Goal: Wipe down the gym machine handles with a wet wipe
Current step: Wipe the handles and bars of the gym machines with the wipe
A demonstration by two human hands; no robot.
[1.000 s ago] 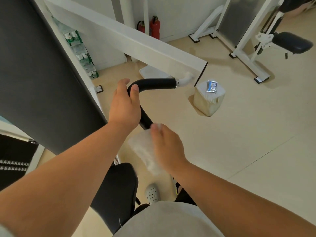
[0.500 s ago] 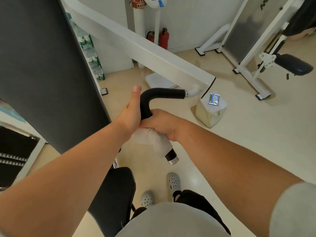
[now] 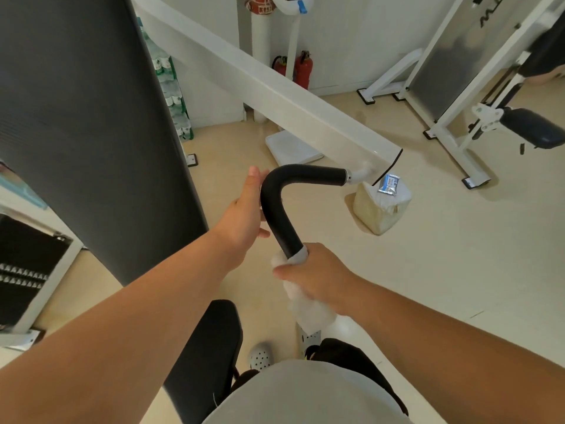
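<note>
A black, bent machine handle (image 3: 276,206) sticks out from a white machine arm (image 3: 305,108) in the middle of the view. My left hand (image 3: 244,215) holds the bend of the handle from the left, thumb pointing up. Lower down, my right hand (image 3: 315,276) is closed around the handle's bottom end with a white wet wipe (image 3: 308,313) wrapped between palm and grip. The wipe bunches out above and below my fist and hides the handle's tip.
A dark grey back pad (image 3: 91,117) rises at the left, a black seat (image 3: 208,347) sits below. A wipe packet (image 3: 389,184) lies on a pale block (image 3: 379,212) on the floor. Fire extinguishers (image 3: 302,71) and another white machine (image 3: 458,87) stand behind.
My right hand brought the wipe onto the handle, gripped it near the bend, then slid down to the lower end. My left hand shifted slightly to the side of the bend.
</note>
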